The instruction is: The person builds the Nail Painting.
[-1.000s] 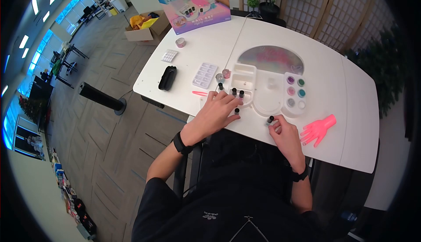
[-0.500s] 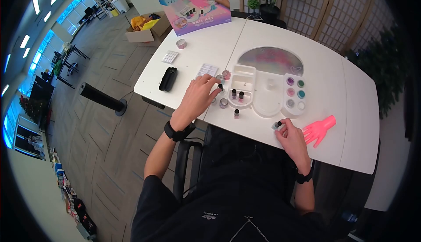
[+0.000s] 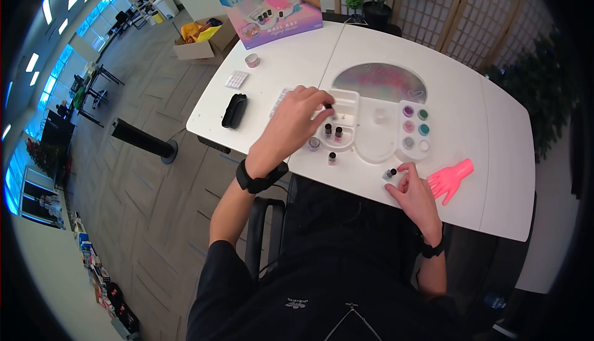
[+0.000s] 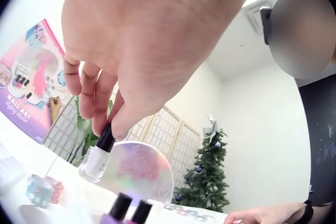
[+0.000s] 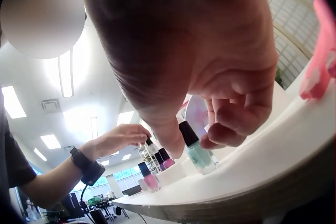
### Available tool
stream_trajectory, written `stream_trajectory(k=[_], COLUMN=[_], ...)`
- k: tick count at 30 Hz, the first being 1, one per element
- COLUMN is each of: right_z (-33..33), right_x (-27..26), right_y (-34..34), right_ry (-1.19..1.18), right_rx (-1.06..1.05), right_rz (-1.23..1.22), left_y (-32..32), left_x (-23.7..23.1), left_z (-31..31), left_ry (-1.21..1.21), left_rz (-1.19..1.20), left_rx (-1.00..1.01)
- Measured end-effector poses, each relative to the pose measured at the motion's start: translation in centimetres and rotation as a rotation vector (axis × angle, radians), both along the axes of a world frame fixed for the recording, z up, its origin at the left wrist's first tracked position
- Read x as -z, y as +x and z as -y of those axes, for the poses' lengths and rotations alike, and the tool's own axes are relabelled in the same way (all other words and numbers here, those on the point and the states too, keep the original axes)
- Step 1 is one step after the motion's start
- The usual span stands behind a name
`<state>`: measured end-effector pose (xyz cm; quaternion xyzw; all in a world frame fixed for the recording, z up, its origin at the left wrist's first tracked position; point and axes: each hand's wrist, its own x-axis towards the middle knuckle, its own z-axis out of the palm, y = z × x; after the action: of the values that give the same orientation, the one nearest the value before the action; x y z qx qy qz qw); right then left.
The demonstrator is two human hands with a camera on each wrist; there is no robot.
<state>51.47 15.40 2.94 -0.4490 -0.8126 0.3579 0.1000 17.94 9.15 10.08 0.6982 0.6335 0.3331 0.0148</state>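
My left hand (image 3: 289,118) pinches a nail polish bottle (image 4: 94,163) with clear-white contents by its black cap, raised over the left side of the white nail station (image 3: 378,146). Two nail polish bottles, a purple one (image 3: 328,132) and a pink one (image 3: 338,134), stand in the station's front compartment. Near the table edge my right hand (image 3: 417,199) has thumb and fingers spread around a mint-green nail polish bottle (image 5: 199,157), which stands on the table. Between the hands, a light pink nail polish bottle (image 3: 332,160) stands upright in front of the station.
A pink model hand (image 3: 451,179) lies right of my right hand. Pots of colour (image 3: 409,127) fill the station's right part, with a half-round mirror (image 3: 380,82) behind. Left are a black case (image 3: 234,111), a small jar (image 3: 314,144) and a white gem sheet (image 3: 236,79). A box (image 3: 272,10) stands behind.
My left hand has lifted the clear-white bottle from the table's left and brought it right, over the station. My right hand has shifted the mint-green bottle slightly right and loosened its fingers from it.
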Motion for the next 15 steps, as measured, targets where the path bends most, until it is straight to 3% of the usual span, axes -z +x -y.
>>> stream_trajectory(k=[3,7,15], right_z=[0.3,0.2,0.3], right_x=[1.2,2.4,1.7], right_y=[-0.2,-0.4,-0.7], right_ry=[0.049,0.117,0.106], right_rx=[-0.024,-0.020,0.009], right_rz=[-0.008,-0.032,-0.041], left_y=[2.3,3.3,3.4], left_x=[0.5,3.3,4.7], left_z=[-1.1,-2.2,-2.5], left_ry=[-0.027,-0.075,-0.163], left_rz=[0.023,-0.130,-0.190], left_rx=[0.137,0.098,0.112])
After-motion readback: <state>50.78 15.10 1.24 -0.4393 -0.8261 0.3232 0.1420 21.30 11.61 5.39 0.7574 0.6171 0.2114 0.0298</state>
